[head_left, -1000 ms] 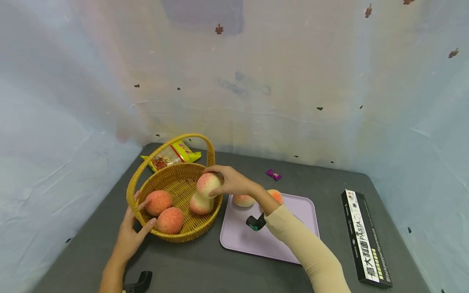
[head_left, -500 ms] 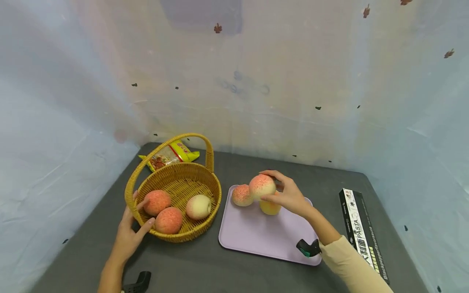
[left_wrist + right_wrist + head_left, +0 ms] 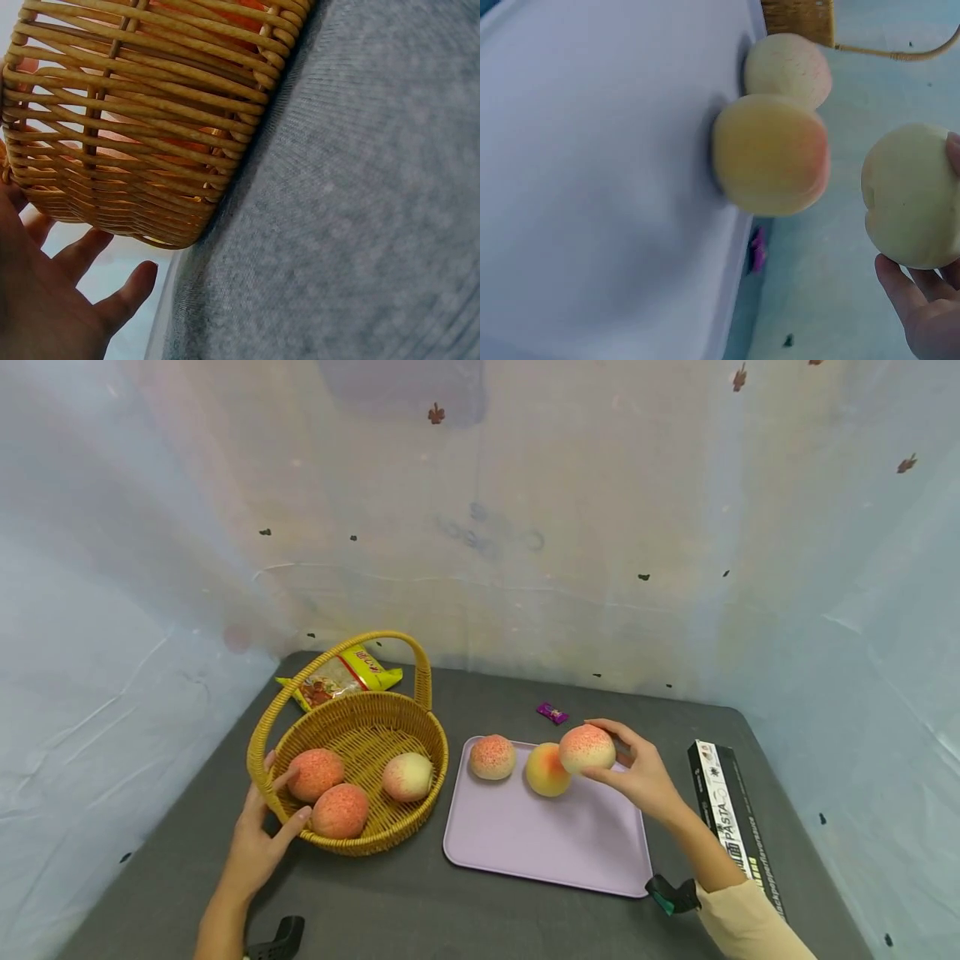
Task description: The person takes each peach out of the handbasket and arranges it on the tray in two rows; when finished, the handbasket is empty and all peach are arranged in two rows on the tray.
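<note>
Crowding is posing a risk on a lilac tray (image 3: 525, 847): the held peach (image 3: 587, 750) is hovering above its right part, close to a yellow-orange peach (image 3: 546, 772), and a careless descent could be knocking that neighbour toward the speckled peach (image 3: 492, 757) near the far-left corner. Letting go too high would likely be setting the round fruit rolling. The right hand (image 3: 639, 777) is gripping the held peach from the right, thumb on the near side, fingers curving over the far side, forearm slanting in from lower right. The left hand (image 3: 257, 847) is resting spread fingers and thumb along the left rim of a wicker basket (image 3: 367, 714), where three more peaches (image 3: 340, 811) are lying; uneven pressure could be tipping it.
</note>
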`<state>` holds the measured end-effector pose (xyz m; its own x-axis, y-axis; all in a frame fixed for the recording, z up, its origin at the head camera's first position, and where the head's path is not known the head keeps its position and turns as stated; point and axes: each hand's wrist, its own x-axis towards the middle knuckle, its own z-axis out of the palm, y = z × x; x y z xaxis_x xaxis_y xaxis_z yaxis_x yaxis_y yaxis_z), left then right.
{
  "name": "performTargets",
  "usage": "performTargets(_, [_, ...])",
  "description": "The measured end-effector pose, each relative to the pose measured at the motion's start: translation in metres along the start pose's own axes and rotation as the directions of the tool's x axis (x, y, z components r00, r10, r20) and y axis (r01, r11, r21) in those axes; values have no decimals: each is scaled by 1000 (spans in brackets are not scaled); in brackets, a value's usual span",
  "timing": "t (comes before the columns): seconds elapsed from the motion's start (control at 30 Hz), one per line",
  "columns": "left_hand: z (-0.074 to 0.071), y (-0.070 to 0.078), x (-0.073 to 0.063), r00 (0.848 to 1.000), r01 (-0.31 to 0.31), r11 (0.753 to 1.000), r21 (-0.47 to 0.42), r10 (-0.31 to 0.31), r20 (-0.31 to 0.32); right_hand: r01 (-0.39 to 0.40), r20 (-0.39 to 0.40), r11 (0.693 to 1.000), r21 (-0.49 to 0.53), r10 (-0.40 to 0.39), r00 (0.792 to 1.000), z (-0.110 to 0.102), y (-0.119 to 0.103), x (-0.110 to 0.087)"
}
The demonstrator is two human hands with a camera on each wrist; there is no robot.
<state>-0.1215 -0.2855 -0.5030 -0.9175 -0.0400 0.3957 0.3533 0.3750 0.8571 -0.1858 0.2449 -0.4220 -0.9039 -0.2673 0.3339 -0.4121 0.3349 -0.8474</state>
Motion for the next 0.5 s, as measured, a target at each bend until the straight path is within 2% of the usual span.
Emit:
performTargets(0.1, [0,1,0,1000,16,1000,-7,-16,-1,5,-31,1000,16,-4,1000,-4,11,-9])
performTargets(0.17, [0,-11,1,1000,27,1000,-5,-27,-3,3,-51,1000,26,-1,999,-7,18,-15])
performTargets(0.23, [-1,-15,1,1000,21,1000,-11,-21,-3,-3,-67,999,33,5,998,-8,24,-21])
performTargets(0.5, [0,-14,0,1000,27,1000,-11,-27,-8,-94,-103,995,23,95,990,-11,44,-37])
